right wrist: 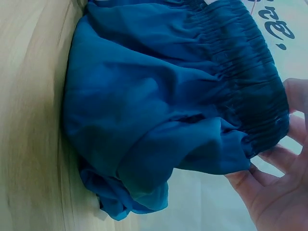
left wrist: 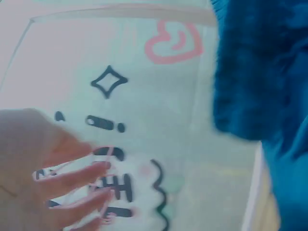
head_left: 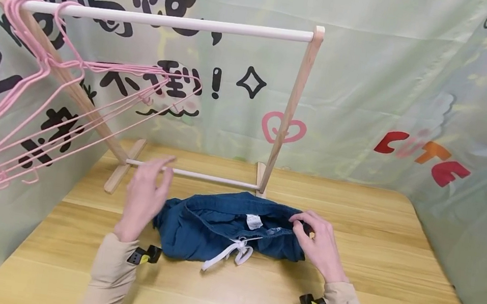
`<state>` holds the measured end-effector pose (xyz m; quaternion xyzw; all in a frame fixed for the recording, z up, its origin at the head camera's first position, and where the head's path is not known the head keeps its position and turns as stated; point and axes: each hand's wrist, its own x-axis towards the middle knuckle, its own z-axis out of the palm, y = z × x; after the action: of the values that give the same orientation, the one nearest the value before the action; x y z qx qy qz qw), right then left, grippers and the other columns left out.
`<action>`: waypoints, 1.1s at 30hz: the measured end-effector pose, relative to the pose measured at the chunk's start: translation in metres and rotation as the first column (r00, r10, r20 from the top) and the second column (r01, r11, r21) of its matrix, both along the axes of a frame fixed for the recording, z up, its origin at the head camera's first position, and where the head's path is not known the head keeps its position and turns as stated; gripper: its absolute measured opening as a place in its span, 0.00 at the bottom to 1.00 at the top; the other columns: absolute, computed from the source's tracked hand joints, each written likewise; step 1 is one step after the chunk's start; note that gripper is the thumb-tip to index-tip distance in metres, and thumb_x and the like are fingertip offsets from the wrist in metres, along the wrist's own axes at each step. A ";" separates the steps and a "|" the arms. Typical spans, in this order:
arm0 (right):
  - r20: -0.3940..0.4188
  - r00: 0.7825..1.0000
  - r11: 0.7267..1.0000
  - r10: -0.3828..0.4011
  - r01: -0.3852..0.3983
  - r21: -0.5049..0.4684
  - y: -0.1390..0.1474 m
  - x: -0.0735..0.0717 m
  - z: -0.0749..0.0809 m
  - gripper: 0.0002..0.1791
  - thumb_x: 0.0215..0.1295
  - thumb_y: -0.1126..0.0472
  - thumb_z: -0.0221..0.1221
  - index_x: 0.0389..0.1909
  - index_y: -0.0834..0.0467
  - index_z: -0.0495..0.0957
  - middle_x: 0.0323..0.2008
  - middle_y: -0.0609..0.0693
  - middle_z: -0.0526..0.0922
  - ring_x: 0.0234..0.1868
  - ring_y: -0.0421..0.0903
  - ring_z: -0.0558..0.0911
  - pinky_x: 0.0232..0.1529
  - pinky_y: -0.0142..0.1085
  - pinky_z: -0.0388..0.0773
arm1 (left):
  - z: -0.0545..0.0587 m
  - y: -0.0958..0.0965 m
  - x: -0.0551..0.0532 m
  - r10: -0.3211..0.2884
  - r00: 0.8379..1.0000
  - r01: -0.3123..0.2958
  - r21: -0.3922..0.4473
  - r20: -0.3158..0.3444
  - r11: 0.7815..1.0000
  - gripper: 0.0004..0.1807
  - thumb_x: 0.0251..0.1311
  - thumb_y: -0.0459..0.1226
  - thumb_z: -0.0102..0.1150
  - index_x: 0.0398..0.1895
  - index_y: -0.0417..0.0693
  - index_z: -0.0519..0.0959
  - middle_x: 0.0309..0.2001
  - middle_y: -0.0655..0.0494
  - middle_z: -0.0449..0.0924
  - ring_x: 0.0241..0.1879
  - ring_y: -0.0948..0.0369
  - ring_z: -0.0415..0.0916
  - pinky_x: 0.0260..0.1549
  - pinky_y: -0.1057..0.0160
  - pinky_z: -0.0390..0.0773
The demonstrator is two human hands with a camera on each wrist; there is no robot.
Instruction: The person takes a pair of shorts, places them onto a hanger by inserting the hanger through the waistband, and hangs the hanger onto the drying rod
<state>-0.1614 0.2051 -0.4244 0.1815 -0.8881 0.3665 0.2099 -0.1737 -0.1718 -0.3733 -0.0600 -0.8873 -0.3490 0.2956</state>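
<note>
Dark blue drawstring shorts (head_left: 195, 238) lie bunched on the table with the waistband spread open, showing a white label (head_left: 254, 222) inside. A white drawstring (head_left: 237, 248) is tied in a bow at the front. At the right end of the waistband, my right hand (head_left: 317, 241) pinches the edge; the right wrist view shows its fingers (right wrist: 296, 127) at the gathered elastic. My left hand (head_left: 145, 198) is raised by the left end of the shorts, fingers apart and holding nothing. In the left wrist view, that hand (left wrist: 62, 173) stands apart from the blue cloth (left wrist: 260, 72).
Behind the shorts stands a wooden rack with a white top rail (head_left: 173, 21) and a low crossbar (head_left: 199, 175). Several pink hangers (head_left: 81, 65) hang at its left end. A printed fabric backdrop (head_left: 363, 85) encloses the wooden table (head_left: 393, 274).
</note>
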 end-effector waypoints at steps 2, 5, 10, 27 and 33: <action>-0.001 1.000 1.000 -0.003 0.003 0.007 0.000 0.000 0.000 0.09 0.65 0.68 0.58 0.37 0.54 0.86 0.35 0.47 0.86 0.34 0.35 0.78 0.34 0.35 0.79 | 0.010 -0.006 -0.001 0.056 0.986 -0.048 0.055 -0.157 0.997 0.16 0.72 0.32 0.51 0.57 0.39 0.80 0.60 0.38 0.80 0.62 0.40 0.72 0.63 0.40 0.67; -0.006 1.000 1.000 -0.003 0.003 0.014 0.001 0.000 0.001 0.09 0.66 0.68 0.58 0.38 0.54 0.85 0.36 0.47 0.86 0.34 0.36 0.78 0.34 0.36 0.79 | 0.026 -0.017 -0.002 0.136 0.924 -0.103 0.109 -0.356 0.989 0.15 0.67 0.29 0.54 0.54 0.35 0.80 0.58 0.37 0.79 0.62 0.40 0.69 0.66 0.46 0.64; -0.008 1.000 1.000 0.001 -0.001 0.017 0.001 0.000 0.000 0.09 0.66 0.67 0.58 0.39 0.54 0.85 0.37 0.46 0.85 0.35 0.36 0.78 0.35 0.35 0.78 | 0.046 -0.037 -0.001 0.254 0.818 -0.195 0.166 -0.515 0.967 0.15 0.64 0.31 0.56 0.53 0.36 0.80 0.60 0.38 0.76 0.66 0.44 0.65 0.71 0.50 0.58; 0.002 1.000 1.000 0.012 -0.012 0.020 0.002 0.002 -0.001 0.10 0.68 0.68 0.57 0.39 0.52 0.85 0.38 0.47 0.85 0.37 0.41 0.79 0.37 0.34 0.76 | 0.062 -0.079 0.007 0.422 0.778 -0.472 0.011 -0.466 0.882 0.36 0.67 0.55 0.57 0.71 0.46 0.65 0.75 0.47 0.61 0.79 0.47 0.49 0.79 0.43 0.35; 0.008 1.000 1.000 0.021 -0.021 0.019 0.002 0.003 0.000 0.09 0.67 0.67 0.58 0.39 0.53 0.85 0.38 0.46 0.85 0.36 0.37 0.77 0.35 0.34 0.76 | 0.066 -0.087 0.010 0.464 0.774 -0.512 0.004 -0.432 0.859 0.40 0.67 0.59 0.55 0.73 0.47 0.62 0.75 0.46 0.61 0.74 0.45 0.54 0.79 0.44 0.36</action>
<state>-0.1586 0.2074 -0.4243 0.1913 -0.8905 0.3607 0.2008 -0.1636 -0.2585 -0.3072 0.0824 -0.8062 -0.1883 0.5548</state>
